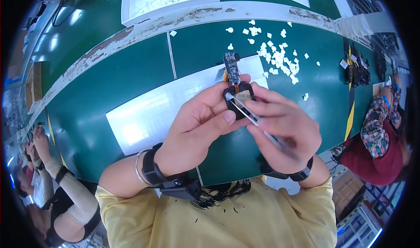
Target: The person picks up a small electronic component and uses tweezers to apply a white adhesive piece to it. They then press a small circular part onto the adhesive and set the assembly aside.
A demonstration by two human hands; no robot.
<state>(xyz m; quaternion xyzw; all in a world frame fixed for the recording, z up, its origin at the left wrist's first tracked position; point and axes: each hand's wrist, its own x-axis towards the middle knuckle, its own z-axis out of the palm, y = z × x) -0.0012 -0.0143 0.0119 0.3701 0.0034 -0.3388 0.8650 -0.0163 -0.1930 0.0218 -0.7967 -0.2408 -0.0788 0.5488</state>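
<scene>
My left hand (192, 125) grips a small open black device housing (247, 87) in front of my chest. Inside the housing sits a battery-like block (243, 95) with a pale label. A narrow circuit board (232, 68) stands out above the housing, joined to it by an orange ribbon and thin wires. Between the fingers of my right hand (288, 127) is a pair of tweezers (250, 115), its tips reaching into the housing's left side. A small white piece (229, 96) shows at the tips; whether they pinch it I cannot tell.
A white sheet (144, 121) lies under my hands on the green table (109, 86). Small white pieces (275, 57) are scattered beyond it. A white box (127, 11) stands past the worn ledge (100, 46). Dark parts (358, 68) lie at right. People work on both sides.
</scene>
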